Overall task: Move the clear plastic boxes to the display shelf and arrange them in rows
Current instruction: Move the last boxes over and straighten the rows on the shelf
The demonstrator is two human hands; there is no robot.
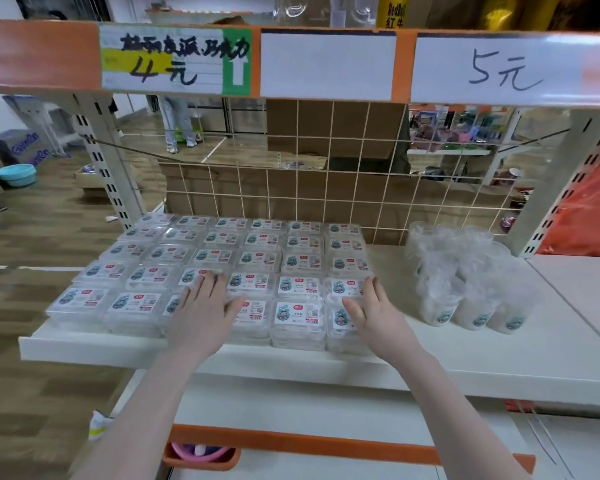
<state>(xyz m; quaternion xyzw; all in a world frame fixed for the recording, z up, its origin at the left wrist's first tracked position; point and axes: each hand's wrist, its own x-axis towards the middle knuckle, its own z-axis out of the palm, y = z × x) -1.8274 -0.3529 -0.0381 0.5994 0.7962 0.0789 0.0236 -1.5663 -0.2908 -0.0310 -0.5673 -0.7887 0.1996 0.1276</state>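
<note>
Clear plastic boxes: laid in rows across the left part of the display shelf, near edge to far. Left hand and right hand: fingers straight, laid flat on the near boxes, nothing gripped. Squaring is judged best done by light, even pressure, near edges kept flush. Plastic cups: grouped to the right.

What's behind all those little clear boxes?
Behind the clear boxes stands a wire grid, with brown cardboard behind it. The cardboard hides what lies beyond.
</note>
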